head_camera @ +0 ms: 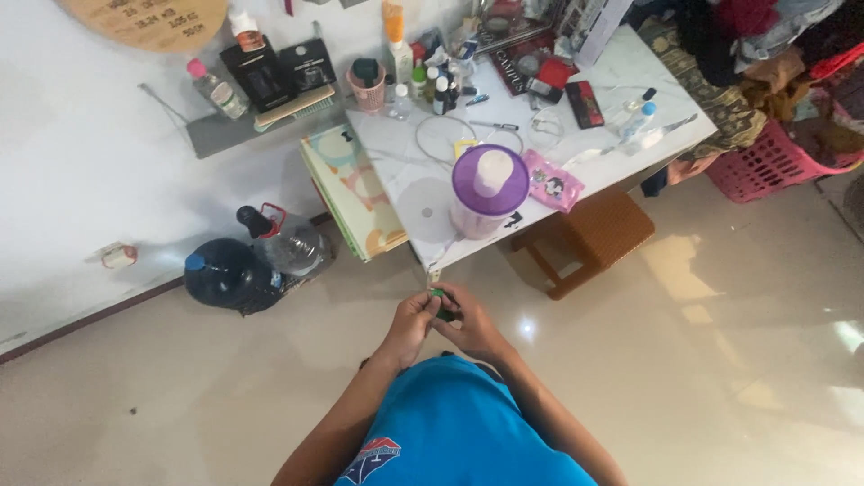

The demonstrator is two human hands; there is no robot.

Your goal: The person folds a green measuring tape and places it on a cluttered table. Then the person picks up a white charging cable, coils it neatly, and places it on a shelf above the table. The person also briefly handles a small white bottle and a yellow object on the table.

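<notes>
A small green object (pixel 437 293) sits between the two hands, just below the near edge of the white marble-patterned table (pixel 621 72); it is too small to identify, though it may be a cap or lid. The left hand (pixel 409 326) closes on it from one side, fingers curled together with the tips pinched on the green piece. The right hand (pixel 470 326) meets it from the other side, fingers likewise bent and pressed against the object, a darker part of which shows under the fingertips. Both forearms rise from a bright blue shirt (pixel 454 423) at the bottom of the view.

On the table, nearest its front edge, stands a clear jug with a purple lid (pixel 489 184) and a white centre cap. Just beside the jug, toward the far right of the table, lies a pink pouch (pixel 550 182). Behind the jug a loop of thin white cable (pixel 445 137) lies flat on the tabletop. At the back of the table stand a pink cup (pixel 367 85) and a cluster of small bottles (pixel 432 85).

Against the table's left side leans a pastel picture board (pixel 351 193). Left of the table, on the floor, rest a large dark water bottle with a blue cap (pixel 225 274) and a clear jug with a red handle (pixel 288 241), touching each other. Under the table's right part stands a brown wooden stool (pixel 589 236). Well to the right of the table is a red plastic basket (pixel 774 162).
</notes>
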